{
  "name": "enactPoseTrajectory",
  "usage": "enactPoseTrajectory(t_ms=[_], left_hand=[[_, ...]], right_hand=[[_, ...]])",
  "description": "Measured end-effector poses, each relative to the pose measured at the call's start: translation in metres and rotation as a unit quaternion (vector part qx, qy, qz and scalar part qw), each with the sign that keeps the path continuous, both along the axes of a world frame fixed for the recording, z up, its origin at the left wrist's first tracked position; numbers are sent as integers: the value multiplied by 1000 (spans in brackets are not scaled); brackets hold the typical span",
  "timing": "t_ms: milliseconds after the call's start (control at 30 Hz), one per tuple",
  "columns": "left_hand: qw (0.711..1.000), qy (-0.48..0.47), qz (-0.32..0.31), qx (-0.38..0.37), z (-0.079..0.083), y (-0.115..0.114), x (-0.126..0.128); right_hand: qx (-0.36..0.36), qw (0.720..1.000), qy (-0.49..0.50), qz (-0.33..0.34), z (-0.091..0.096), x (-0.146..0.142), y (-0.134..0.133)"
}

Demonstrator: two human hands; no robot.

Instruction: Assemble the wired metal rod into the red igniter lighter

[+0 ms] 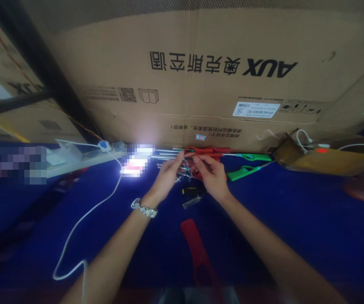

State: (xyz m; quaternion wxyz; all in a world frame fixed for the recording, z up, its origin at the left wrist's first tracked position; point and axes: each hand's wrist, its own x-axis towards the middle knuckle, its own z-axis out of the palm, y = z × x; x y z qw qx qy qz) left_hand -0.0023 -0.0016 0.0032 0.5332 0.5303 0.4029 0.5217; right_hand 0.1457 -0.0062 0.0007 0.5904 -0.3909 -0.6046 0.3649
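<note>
Carton (169,114) stands along the far side, big and upright. Blue tabletop (121,236) in front. Left hand (167,171) and right hand (214,173) meet at mid-scene near the carton, both with fingers bent and tips drawn in; blur hides whether they're fully closed or what they have hold of, can't tell. Red handle (194,240) lies apart on the near side. Red lighters (213,150) lie at the far edge, under and just beyond the fingertips; two green lighters (243,173) to their right. Handles look like stiff, light, fairly slick plastic; best hold is probably around the thick handle. Metal stems (166,154) point left, likely stiff but thin, poor to grip. Clear piece (192,202), near side of hands, seems fragile; pinch its edges lightly.
</note>
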Motion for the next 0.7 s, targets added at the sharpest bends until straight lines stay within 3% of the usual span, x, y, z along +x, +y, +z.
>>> enactPoseTrajectory(t_ms=[233,500,700], left_hand=[[1000,-12,-11,0,5,-4,5],[986,-63,151,29,-5,7,-3],[993,18,114,19,-4,0,3]], right_hand=[[0,1000,-1,-9,-3,-4,-4],[-43,999,10,-22,-4,-6,-7],[-37,999,-1,-6,-4,-6,-8]])
